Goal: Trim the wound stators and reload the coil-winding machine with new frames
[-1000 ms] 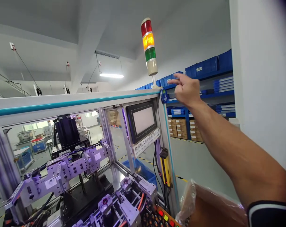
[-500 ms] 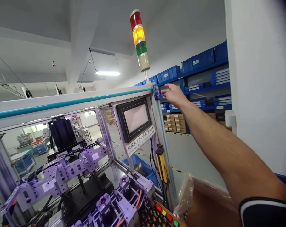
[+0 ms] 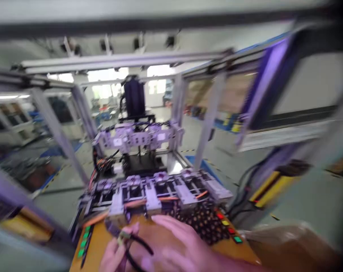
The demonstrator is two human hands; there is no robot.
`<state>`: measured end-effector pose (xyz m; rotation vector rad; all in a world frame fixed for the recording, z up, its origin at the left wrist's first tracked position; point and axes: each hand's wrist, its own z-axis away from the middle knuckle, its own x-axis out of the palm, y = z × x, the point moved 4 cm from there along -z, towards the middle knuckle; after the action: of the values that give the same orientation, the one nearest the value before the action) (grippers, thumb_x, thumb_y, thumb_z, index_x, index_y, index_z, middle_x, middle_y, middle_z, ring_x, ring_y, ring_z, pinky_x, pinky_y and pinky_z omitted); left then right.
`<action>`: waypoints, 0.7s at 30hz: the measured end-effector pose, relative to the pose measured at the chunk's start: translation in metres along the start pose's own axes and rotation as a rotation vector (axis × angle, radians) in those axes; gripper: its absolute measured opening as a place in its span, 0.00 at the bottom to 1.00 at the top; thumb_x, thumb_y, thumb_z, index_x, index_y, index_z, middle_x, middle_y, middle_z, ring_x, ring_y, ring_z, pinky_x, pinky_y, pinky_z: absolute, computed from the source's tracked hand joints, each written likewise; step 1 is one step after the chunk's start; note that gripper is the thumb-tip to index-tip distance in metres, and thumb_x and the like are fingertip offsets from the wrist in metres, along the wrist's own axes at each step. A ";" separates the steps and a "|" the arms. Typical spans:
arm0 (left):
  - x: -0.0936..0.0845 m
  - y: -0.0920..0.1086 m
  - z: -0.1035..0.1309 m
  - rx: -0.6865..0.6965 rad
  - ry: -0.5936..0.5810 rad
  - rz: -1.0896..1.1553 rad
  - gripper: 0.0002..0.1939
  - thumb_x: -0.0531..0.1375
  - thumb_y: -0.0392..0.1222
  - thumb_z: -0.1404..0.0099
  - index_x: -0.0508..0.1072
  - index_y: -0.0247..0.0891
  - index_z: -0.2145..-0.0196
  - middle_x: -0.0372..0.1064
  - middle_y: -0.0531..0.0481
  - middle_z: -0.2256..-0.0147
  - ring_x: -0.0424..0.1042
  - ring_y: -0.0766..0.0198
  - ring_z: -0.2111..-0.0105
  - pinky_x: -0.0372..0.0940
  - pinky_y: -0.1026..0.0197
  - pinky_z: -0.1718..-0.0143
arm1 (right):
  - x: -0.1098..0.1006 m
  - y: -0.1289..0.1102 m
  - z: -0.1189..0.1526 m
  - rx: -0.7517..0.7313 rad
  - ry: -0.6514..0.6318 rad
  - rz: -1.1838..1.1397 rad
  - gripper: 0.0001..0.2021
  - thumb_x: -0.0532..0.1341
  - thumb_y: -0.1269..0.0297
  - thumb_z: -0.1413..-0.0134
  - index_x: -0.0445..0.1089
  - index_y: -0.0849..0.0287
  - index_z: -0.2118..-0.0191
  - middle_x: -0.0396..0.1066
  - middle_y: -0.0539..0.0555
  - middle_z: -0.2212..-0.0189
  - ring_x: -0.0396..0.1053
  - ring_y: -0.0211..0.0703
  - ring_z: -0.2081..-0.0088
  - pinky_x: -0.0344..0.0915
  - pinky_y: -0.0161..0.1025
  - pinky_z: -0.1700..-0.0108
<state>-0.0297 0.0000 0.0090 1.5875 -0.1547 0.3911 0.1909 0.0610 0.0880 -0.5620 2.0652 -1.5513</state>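
Observation:
My left hand (image 3: 116, 247) is closed around the head end of a pair of pliers (image 3: 140, 243), whose black curved handles point to the right. Blur hides the shape of the jaws. My right hand (image 3: 181, 240) is just right of the pliers, smeared by motion, its fingers stretched out over the orange worktop (image 3: 149, 223). Many small black round parts with copper-coloured middles (image 3: 202, 223) lie on the worktop right of that hand. Ahead of both hands is a row of metal fixtures (image 3: 153, 196) belonging to the winding machine.
Green buttons (image 3: 83, 241) line the worktop's left edge; red, yellow and green buttons (image 3: 228, 226) line the right. Metal posts (image 3: 58, 136) frame the machine. A yellow sensor bar (image 3: 273, 189) and a tilted screen panel (image 3: 304, 87) are at right. A plastic-lined carton (image 3: 290, 241) stands lower right.
My right hand has left the blue device at the frame's top corner and come down over the worktop. The view has swung left and down; my left hand with the pliers now shows.

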 end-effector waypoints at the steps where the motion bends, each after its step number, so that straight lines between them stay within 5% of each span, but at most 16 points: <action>1: -0.007 -0.005 0.010 -0.016 0.017 0.021 0.24 0.66 0.59 0.44 0.76 0.39 0.57 0.75 0.41 0.52 0.71 0.47 0.48 0.65 0.41 0.47 | 0.028 0.028 -0.003 0.133 -0.105 -0.181 0.24 0.68 0.52 0.49 0.73 0.54 0.47 0.68 0.61 0.44 0.62 0.62 0.40 0.52 0.60 0.35; 5: -0.010 -0.010 0.027 -0.054 -0.088 0.085 0.26 0.66 0.66 0.49 0.79 0.43 0.61 0.77 0.40 0.54 0.63 0.40 0.39 0.57 0.36 0.41 | 0.109 0.085 -0.012 0.511 -0.534 -0.626 0.37 0.57 0.31 0.51 0.73 0.66 0.58 0.75 0.67 0.62 0.75 0.59 0.60 0.69 0.58 0.54; 10: -0.018 -0.013 0.029 -0.058 -0.074 0.056 0.33 0.64 0.72 0.55 0.81 0.40 0.64 0.78 0.37 0.58 0.71 0.36 0.47 0.63 0.35 0.48 | 0.158 0.087 0.006 0.795 -0.870 -1.031 0.40 0.54 0.26 0.55 0.68 0.64 0.56 0.71 0.57 0.73 0.70 0.43 0.78 0.66 0.37 0.75; 14: -0.045 -0.023 0.034 -0.010 0.035 -0.122 0.43 0.58 0.76 0.50 0.77 0.39 0.50 0.76 0.37 0.54 0.75 0.44 0.52 0.67 0.42 0.50 | 0.137 0.077 -0.028 0.644 -0.768 -0.779 0.29 0.55 0.35 0.44 0.67 0.62 0.59 0.68 0.52 0.71 0.60 0.31 0.83 0.58 0.30 0.80; 17: -0.074 -0.044 0.041 0.020 0.230 -0.366 0.32 0.65 0.63 0.45 0.76 0.38 0.50 0.77 0.38 0.56 0.76 0.51 0.58 0.69 0.49 0.52 | 0.103 0.054 -0.097 0.460 -0.779 -0.279 0.25 0.57 0.40 0.41 0.66 0.61 0.56 0.69 0.53 0.66 0.65 0.31 0.77 0.61 0.29 0.76; 21: -0.099 -0.084 0.047 0.085 0.420 -0.669 0.16 0.64 0.50 0.40 0.78 0.37 0.58 0.76 0.45 0.69 0.72 0.60 0.72 0.71 0.58 0.65 | 0.078 0.025 -0.197 0.476 -0.814 0.056 0.22 0.65 0.48 0.50 0.64 0.60 0.58 0.70 0.50 0.73 0.72 0.38 0.73 0.71 0.34 0.69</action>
<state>-0.0868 -0.0551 -0.1038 1.5042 0.7058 0.1945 0.0079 0.1712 0.0987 -0.7703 1.0590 -1.3856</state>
